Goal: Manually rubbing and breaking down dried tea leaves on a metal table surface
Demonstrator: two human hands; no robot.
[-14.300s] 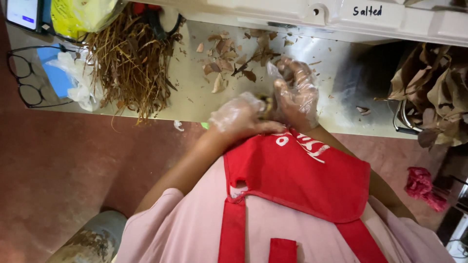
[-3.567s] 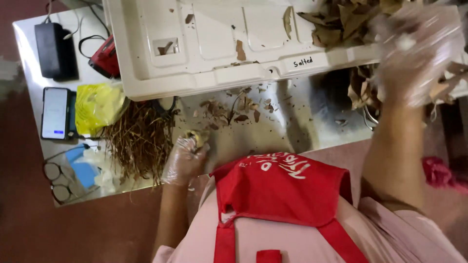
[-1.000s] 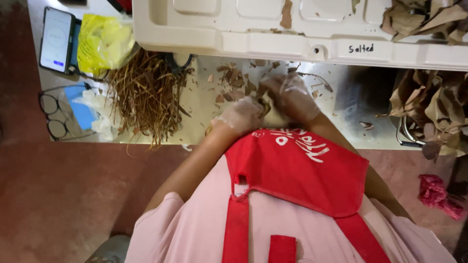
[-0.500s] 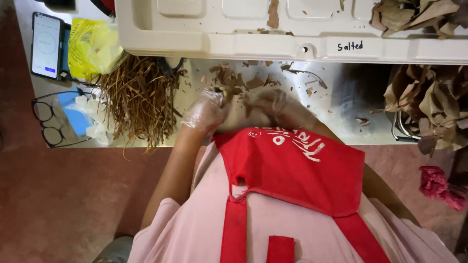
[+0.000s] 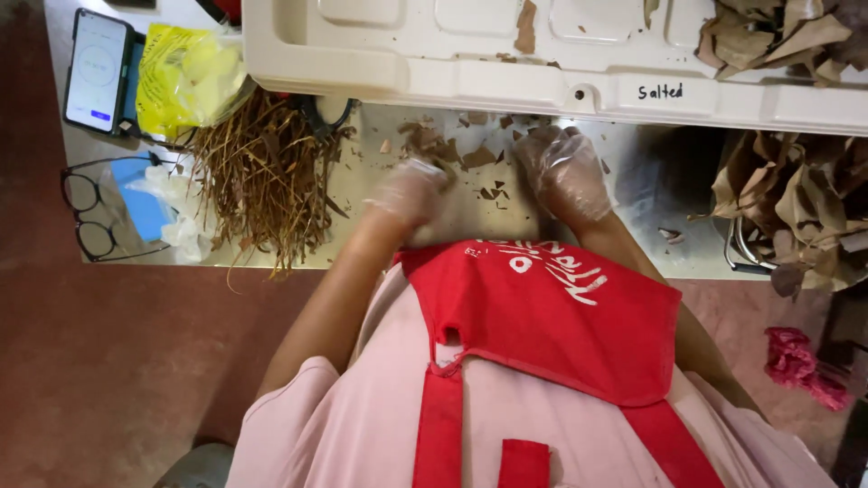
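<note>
While both gloved hands rest on the metal surface (image 5: 633, 172), the left hand (image 5: 411, 192) lies curled at about ten o'clock from the red apron (image 5: 551, 312), its fingers bent over something I cannot make out, so whether its grip is closed on a piece cannot be told. The right hand (image 5: 565, 172), at roughly one o'clock from the apron, lies flat and spread, fingers open, pressing down among the brown husk scraps (image 5: 452, 149) that lie scattered between the hands and just below the white tray (image 5: 506, 72). These scraps look dry, thin and very light; I judge them brittle, apt to crumble if pinched hard, and best taken by a broad edge with light fingertip pressure or swept together under a flat palm. At nine o'clock from the left hand sits a heap of dry fibres (image 5: 262, 172), with a yellow bag (image 5: 185, 72), a phone (image 5: 95, 68) and glasses (image 5: 90, 217) beyond. Compared with half a second ago, the hands have parted: they were then close together at the near edge, and the right has since moved out toward the tray.
</note>
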